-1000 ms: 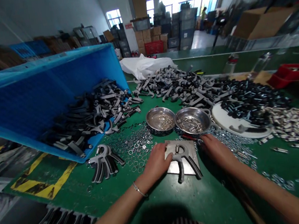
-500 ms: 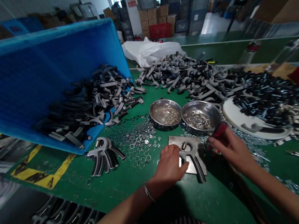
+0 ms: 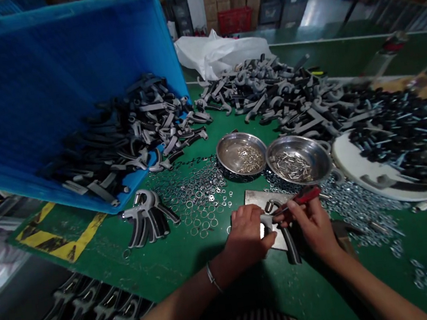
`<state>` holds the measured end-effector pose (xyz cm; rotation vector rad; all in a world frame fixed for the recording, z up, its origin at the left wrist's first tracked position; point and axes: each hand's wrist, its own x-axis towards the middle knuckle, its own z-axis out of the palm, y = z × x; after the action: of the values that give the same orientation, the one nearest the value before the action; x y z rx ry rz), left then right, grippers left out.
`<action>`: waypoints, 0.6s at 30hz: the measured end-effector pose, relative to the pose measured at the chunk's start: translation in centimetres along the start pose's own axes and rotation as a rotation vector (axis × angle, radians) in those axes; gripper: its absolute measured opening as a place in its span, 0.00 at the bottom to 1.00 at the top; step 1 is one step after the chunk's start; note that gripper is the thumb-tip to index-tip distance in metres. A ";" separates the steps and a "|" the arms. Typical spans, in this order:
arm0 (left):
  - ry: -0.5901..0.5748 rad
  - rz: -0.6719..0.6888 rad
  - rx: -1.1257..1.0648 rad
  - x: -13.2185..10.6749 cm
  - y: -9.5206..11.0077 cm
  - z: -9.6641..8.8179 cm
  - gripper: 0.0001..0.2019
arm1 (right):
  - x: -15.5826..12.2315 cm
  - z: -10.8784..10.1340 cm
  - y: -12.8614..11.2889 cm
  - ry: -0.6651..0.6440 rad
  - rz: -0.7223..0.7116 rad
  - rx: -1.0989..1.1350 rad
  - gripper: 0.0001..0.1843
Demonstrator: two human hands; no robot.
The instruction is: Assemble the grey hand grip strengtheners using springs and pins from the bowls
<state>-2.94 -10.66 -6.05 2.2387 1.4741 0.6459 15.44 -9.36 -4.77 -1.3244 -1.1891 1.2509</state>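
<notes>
My left hand [image 3: 248,233] is closed around a grey and black hand grip strengthener [image 3: 292,244] with a coil spring near its top. The strengthener lies on a square metal plate [image 3: 252,198]. In my right hand [image 3: 315,228] is a red-handled tool [image 3: 306,195], probably pliers, its dark tip at the strengthener's joint beside my left fingers. The tip's exact contact is hidden. Behind the plate stand two steel bowls, one with small metal bits [image 3: 228,153] and one with short pins [image 3: 324,154]. A hammer [image 3: 344,229] lies partly behind my right wrist.
A tipped blue crate [image 3: 78,46] spills handles at left. More handles [image 3: 278,89] are heaped behind the bowls. Loose rings [image 3: 204,213] and nuts [image 3: 352,215] cover the green table. Several assembled strengtheners [image 3: 149,220] stand left. A white lid [image 3: 348,164] with black-headed bolts is at right.
My right hand has brought the red-handled tool leftward onto the strengthener. My left hand stays on it. The camera view has tilted down.
</notes>
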 end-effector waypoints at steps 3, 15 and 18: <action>-0.005 0.007 0.007 0.0 -0.1 0.0 0.21 | -0.1 0.1 0.0 0.022 -0.007 -0.063 0.15; -0.042 -0.004 0.006 -0.2 0.1 -0.3 0.20 | 0.1 0.6 -0.9 -0.023 -0.233 -0.719 0.14; -0.092 -0.041 0.011 0.1 0.4 -0.6 0.21 | 2.0 1.0 -2.2 -0.156 -0.141 -0.578 0.14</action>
<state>-2.92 -10.72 -5.35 2.2101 1.4775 0.5162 14.36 -7.17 -2.85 -1.5310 -1.8142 0.9525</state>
